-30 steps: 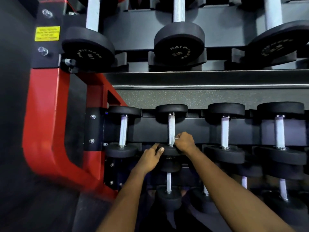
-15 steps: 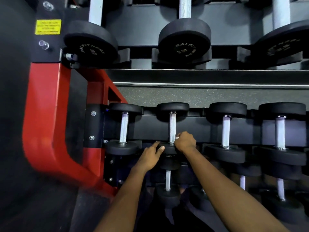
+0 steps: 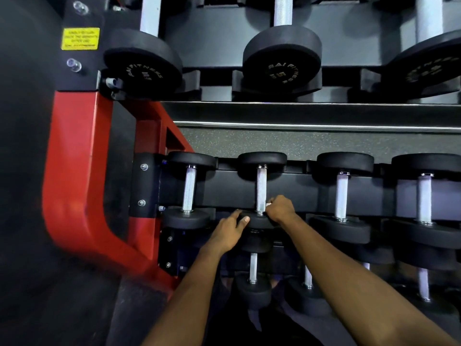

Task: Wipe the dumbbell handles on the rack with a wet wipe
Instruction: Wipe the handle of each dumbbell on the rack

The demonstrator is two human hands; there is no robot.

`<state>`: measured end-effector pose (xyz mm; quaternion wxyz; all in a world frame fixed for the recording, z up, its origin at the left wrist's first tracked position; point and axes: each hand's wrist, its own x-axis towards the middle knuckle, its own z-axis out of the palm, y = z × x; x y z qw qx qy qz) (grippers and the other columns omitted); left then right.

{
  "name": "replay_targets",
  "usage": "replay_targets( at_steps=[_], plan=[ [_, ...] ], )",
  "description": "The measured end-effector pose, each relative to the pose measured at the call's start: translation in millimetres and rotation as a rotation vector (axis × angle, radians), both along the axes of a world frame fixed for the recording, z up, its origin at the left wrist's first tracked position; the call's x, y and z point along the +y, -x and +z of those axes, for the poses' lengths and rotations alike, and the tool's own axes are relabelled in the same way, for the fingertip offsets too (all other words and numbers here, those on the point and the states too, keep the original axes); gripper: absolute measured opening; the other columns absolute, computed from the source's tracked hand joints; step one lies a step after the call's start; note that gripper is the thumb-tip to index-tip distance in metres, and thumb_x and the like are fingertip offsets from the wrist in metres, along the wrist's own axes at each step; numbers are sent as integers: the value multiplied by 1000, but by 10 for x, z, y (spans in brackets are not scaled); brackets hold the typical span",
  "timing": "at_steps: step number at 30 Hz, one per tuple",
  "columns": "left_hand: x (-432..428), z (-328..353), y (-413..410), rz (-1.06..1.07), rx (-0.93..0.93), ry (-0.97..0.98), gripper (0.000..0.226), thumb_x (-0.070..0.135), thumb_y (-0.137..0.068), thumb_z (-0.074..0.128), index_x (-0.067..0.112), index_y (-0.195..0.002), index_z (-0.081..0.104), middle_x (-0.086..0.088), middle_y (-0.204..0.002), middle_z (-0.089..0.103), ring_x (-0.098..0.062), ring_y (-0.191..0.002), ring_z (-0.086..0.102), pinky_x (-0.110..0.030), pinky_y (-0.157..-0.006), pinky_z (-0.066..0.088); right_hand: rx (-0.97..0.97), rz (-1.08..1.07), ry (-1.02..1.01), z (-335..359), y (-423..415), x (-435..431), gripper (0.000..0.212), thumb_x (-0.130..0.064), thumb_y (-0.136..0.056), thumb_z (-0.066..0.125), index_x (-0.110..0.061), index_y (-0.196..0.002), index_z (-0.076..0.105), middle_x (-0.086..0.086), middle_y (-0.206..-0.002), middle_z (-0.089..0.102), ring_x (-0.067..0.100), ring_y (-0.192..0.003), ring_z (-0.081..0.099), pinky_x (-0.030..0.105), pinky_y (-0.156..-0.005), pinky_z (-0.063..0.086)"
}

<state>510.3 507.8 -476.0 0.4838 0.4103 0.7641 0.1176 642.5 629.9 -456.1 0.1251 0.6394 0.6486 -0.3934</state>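
The middle shelf of the rack (image 3: 294, 193) holds several black dumbbells with knurled silver handles. My right hand (image 3: 280, 209) is closed at the near end of the second dumbbell's handle (image 3: 261, 188), and a small bit of white wet wipe (image 3: 268, 204) shows between its fingers and the handle. My left hand (image 3: 230, 231) rests with its fingers on the near black head (image 3: 257, 221) of the same dumbbell. The first dumbbell's handle (image 3: 189, 189) stands to the left; two more handles (image 3: 341, 196) lie to the right.
A red rack upright (image 3: 72, 176) curves down at the left, with a yellow label (image 3: 80, 38) above it. Larger dumbbells (image 3: 282, 61) sit on the top shelf. Smaller dumbbells (image 3: 253, 268) lie on the lowest shelf beneath my forearms. Speckled grey floor (image 3: 299, 146) shows behind the rack.
The view has shifted slightly up and left. My right hand stays at the near end of the second handle; my left hand's fingers have slid a little further onto the dumbbell's head.
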Motion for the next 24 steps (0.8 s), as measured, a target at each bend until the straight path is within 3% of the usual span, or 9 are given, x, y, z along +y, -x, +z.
replay_targets(
  at_steps=[5,10,24],
  plan=[
    [-11,-24,-5,5,-1,-8,58,46,-103,43,15,-152,37,-17,-146,51,-32,-136,46,-36,-111,37,-66,3,-70,60,26,-73,29,-20,-85,60,-5,-110,68,17,-115,67,34,-108,64,34,-85,52],
    [-7,-9,-15,-4,6,-5,58,45,-104,42,14,-152,37,-17,-147,50,-33,-138,44,-35,-112,36,-22,-3,-6,69,21,-7,31,-19,-92,55,-3,-116,67,18,-123,64,34,-116,59,33,-90,48],
    [-28,-8,-91,45,-18,32,61,45,-105,38,13,-156,26,-21,-151,42,-34,-140,40,-34,-113,33,-111,71,-90,120,66,-132,29,-18,-88,60,-2,-112,64,18,-117,66,34,-109,63,36,-86,51]
  ],
)
